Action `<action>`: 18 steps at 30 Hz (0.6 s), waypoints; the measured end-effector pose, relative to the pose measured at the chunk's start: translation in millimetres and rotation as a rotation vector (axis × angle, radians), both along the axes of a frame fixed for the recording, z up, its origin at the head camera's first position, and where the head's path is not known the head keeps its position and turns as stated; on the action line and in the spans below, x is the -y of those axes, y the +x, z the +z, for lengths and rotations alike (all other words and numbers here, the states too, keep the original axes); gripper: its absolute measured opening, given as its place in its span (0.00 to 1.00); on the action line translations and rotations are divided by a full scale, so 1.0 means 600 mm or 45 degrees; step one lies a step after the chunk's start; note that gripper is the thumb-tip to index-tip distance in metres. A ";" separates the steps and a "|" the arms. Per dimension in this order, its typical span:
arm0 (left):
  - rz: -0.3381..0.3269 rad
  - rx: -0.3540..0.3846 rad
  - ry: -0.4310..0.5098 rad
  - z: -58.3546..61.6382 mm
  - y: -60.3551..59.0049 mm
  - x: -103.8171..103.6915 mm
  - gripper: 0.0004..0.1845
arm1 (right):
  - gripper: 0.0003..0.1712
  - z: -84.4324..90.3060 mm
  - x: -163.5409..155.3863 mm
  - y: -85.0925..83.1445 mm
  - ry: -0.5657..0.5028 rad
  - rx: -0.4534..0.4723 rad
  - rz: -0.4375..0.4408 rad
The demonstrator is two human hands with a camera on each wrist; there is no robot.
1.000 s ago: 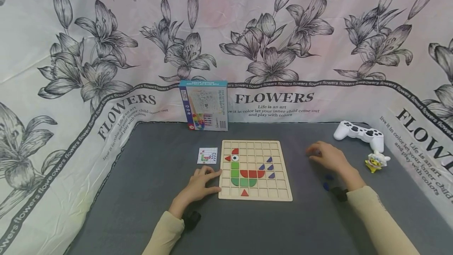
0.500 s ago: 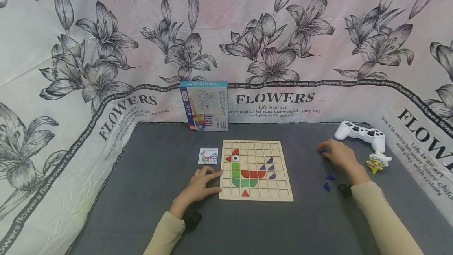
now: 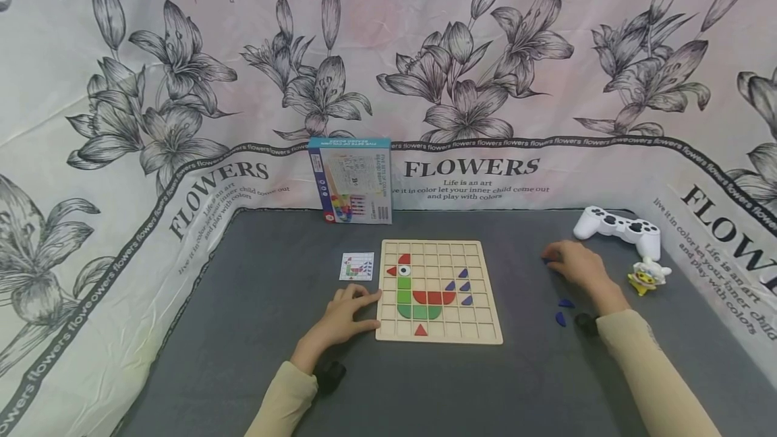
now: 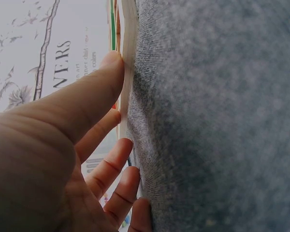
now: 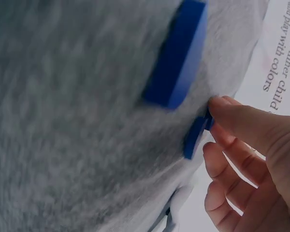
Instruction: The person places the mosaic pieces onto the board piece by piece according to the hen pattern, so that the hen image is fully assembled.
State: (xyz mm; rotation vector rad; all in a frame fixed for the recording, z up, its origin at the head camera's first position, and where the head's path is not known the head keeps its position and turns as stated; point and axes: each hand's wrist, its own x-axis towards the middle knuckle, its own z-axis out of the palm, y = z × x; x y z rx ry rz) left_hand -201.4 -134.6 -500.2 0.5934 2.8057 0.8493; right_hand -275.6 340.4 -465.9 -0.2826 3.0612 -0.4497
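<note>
A pale wooden grid board (image 3: 436, 252) lies flat, with red, green and blue pieces forming a bird figure. My left hand (image 3: 337, 319) touches its left edge with spread, relaxed fingers; in the left wrist view the thumb (image 4: 94, 92) rests along that edge. To the board's right, my right hand (image 3: 579, 270) is low over the cloth. The right wrist view shows its thumb and finger pinching a small blue piece (image 5: 209, 121), mostly hidden by the fingertips. Two blue half-round pieces, one farther (image 3: 566, 303) and one nearer (image 3: 560, 319), lie beside the right wrist.
A small pattern card (image 3: 357, 266) lies left of the board. Behind it a blue-topped box (image 3: 352, 184) stands against the flowered backdrop. At the right are a white game controller (image 3: 616, 228) and a small yellow-and-white figurine (image 3: 645, 278).
My right hand has shifted a little to the right, leaving the two half-round pieces more exposed. The left hand and the board look unchanged.
</note>
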 end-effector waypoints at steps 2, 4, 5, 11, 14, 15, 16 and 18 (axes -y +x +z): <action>0.000 -0.005 -0.005 0.000 0.000 0.000 0.33 | 0.10 0.001 0.007 0.003 -0.012 0.006 0.000; 0.000 -0.009 -0.005 0.000 0.000 0.000 0.33 | 0.11 0.002 0.015 0.005 -0.029 0.009 0.003; 0.000 -0.011 -0.007 0.000 0.001 0.000 0.33 | 0.11 0.003 0.020 0.007 -0.037 0.006 0.006; 0.006 0.007 -0.002 0.002 0.001 0.000 0.33 | 0.10 0.006 0.053 0.014 -0.077 -0.046 0.032; 0.006 0.013 0.005 0.003 0.002 0.000 0.33 | 0.10 0.006 0.071 0.016 -0.091 -0.071 0.045; 0.002 0.007 0.005 0.003 0.002 0.000 0.33 | 0.10 0.005 0.076 0.016 -0.093 -0.079 0.052; 0.000 0.005 0.006 0.003 0.002 0.000 0.33 | 0.10 0.004 0.082 0.016 -0.097 -0.084 0.061; -0.001 0.006 0.008 0.003 0.001 -0.001 0.33 | 0.09 0.002 0.093 0.017 -0.099 -0.101 0.086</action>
